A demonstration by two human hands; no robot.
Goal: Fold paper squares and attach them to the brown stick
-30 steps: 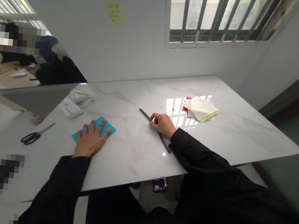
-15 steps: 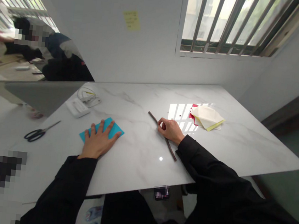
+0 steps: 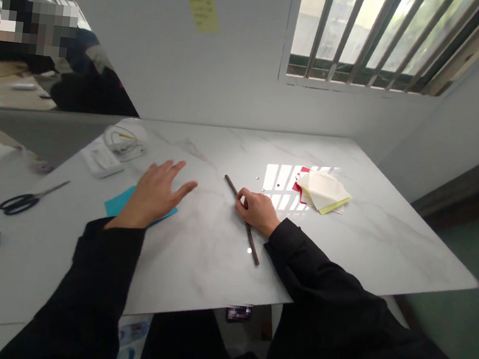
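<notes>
With thumb and fingers pinched, my right hand point(image 3: 255, 210) grips a thin dark brown stick point(image 3: 252, 242) near its middle. The stick slants over the white marbled table, one end pointing to the wall and the other to the front edge. My left hand point(image 3: 155, 193) is raised over a sheet of blue paper point(image 3: 117, 204), fingers spread, holding nothing. That hand and its wrist cover much of the sheet. Black-handled scissors point(image 3: 27, 201) lie to the left of the blue paper.
A stack of white, yellow and red paper point(image 3: 324, 191) lies at the right. A white box point(image 3: 102, 160) and coiled white cable point(image 3: 125, 143) sit at the back left. Tiny bits point(image 3: 278, 185) are scattered beyond my right hand. A person point(image 3: 88, 72) is behind the partition.
My left hand has lifted off the blue paper and moved toward the wall. My right hand keeps its grip on the stick, which has turned slightly. The view has shifted a little.
</notes>
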